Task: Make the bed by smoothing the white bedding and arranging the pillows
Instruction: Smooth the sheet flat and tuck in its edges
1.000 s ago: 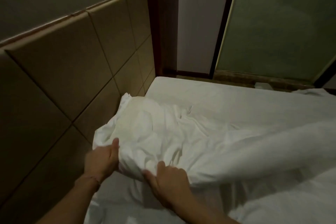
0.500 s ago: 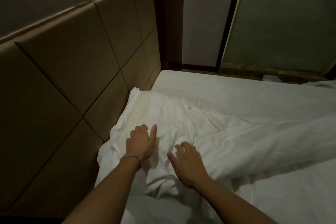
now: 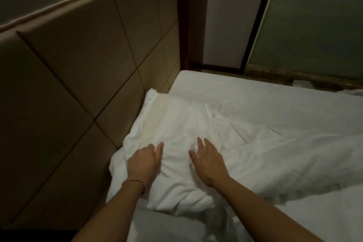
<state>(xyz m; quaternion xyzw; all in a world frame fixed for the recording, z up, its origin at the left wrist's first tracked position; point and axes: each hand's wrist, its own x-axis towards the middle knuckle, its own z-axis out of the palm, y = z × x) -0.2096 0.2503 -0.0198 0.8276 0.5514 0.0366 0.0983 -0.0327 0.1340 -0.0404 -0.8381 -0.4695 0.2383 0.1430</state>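
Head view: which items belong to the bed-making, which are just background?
Job:
- left hand, on the pillow
- right hand, on the pillow
- white pillow
- white duvet
- fitted sheet

Background:
- padded headboard
- frosted glass panel
- dark wooden frame

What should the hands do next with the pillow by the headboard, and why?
Probably sweep both palms outward across the pillow. Its white cover is bunched in folds under and below the left hand and right hand, which both rest on top of it; the right one is flat, the left looks partly curled. The pillow already lies against the headboard, so flattening, not moving, seems due.
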